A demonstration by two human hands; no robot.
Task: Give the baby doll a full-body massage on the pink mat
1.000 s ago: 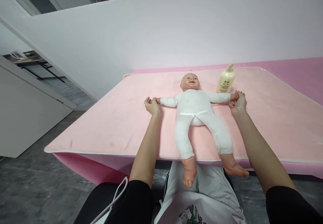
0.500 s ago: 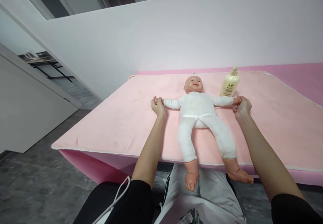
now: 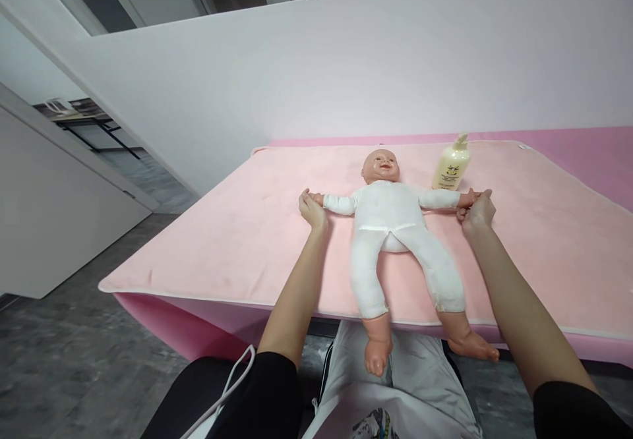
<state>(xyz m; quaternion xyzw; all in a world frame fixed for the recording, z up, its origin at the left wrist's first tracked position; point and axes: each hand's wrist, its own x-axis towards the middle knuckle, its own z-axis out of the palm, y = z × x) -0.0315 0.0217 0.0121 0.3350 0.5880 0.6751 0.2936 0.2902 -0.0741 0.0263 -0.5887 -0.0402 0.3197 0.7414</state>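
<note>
A baby doll (image 3: 388, 211) with a white cloth body lies on its back on a pink blanket (image 3: 222, 228), its arms stretched out sideways and its feet hanging over the near edge. At the doll's hand on the left of the view, my left hand (image 3: 312, 211) has its fingers curled round the small hand. My right hand (image 3: 479, 213) grips the doll's other hand, on the right. Just above that arm stands a pale yellow pump bottle (image 3: 451, 164).
Behind the blanket rises a white wall (image 3: 321, 70). A pink surface (image 3: 583, 155) shows at the right. White cable (image 3: 227, 393) runs over my lap at the bottom. A grey door (image 3: 59, 208) is at the left.
The fingers of both my hands have shifted slightly on the doll's hands, and the doll's fingers show a little more. The doll and the bottle have not visibly moved.
</note>
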